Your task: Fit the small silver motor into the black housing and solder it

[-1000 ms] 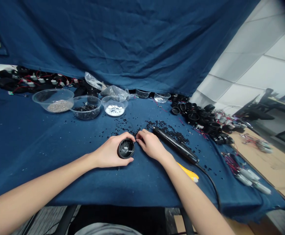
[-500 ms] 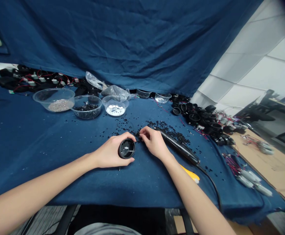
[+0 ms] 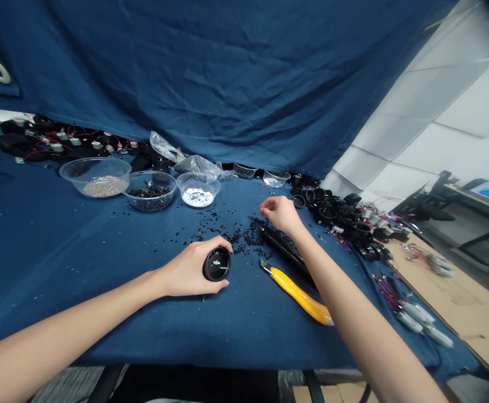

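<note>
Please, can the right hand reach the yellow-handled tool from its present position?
Probably yes. The right hand would have to pass over the black tool, which lies between, but the yellow-handled tool lies mostly uncovered on the blue cloth.

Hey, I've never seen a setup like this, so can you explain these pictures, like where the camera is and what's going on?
There's no machine here, just a person's bare hands. Every picture comes from one camera worn on the head, looking forward and down.

The left hand holds a black round housing, its open side showing. The right hand is near a black electric screwdriver; whether its fingers hold anything is too small to tell.

On the blue cloth lie a yellow-handled knife and scattered black bits. Farther back stand clear plastic bowls of small parts.
</note>
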`<state>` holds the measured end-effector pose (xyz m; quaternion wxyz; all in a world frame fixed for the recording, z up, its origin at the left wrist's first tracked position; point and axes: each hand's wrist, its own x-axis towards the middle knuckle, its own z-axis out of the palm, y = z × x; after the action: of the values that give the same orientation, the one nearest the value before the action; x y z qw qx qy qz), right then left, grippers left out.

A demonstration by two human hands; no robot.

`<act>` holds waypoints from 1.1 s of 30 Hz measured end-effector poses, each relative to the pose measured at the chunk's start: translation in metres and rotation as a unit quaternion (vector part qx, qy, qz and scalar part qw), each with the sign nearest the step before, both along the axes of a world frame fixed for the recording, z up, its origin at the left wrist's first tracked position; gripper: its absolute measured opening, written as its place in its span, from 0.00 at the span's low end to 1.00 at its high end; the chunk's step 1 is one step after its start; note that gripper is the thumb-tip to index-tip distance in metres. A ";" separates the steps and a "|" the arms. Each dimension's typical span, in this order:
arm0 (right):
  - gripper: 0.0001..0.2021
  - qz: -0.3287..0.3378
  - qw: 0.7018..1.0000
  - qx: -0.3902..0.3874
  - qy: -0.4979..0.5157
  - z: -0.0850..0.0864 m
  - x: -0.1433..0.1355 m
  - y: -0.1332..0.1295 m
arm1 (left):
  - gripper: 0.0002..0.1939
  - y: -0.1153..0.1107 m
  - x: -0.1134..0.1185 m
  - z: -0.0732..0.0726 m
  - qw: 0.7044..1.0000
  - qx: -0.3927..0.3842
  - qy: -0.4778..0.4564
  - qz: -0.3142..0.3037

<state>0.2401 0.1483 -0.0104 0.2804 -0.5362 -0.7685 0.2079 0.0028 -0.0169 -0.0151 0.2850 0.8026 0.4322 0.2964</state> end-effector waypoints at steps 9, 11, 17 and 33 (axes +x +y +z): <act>0.12 0.052 0.985 -0.140 0.084 -0.054 0.008 0.026 | 0.23 -0.001 -0.001 -0.003 1.000 0.016 -0.010 -0.009; 0.12 0.066 0.980 -0.159 0.099 -0.055 0.010 0.027 | 0.23 -0.001 -0.001 -0.004 1.000 0.013 -0.011 -0.011; 0.12 0.096 0.972 -0.179 0.115 -0.053 0.011 0.027 | 0.23 0.001 0.000 -0.004 1.000 0.009 -0.005 -0.007; 0.11 0.149 0.969 -0.182 0.081 -0.048 0.008 0.021 | 0.23 0.002 -0.001 -0.006 1.000 0.012 -0.001 -0.014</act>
<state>0.2478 0.1695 -0.0586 0.2056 -0.4390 -0.7635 0.4268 0.0013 -0.0147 -0.0214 0.2799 0.8116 0.4172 0.2982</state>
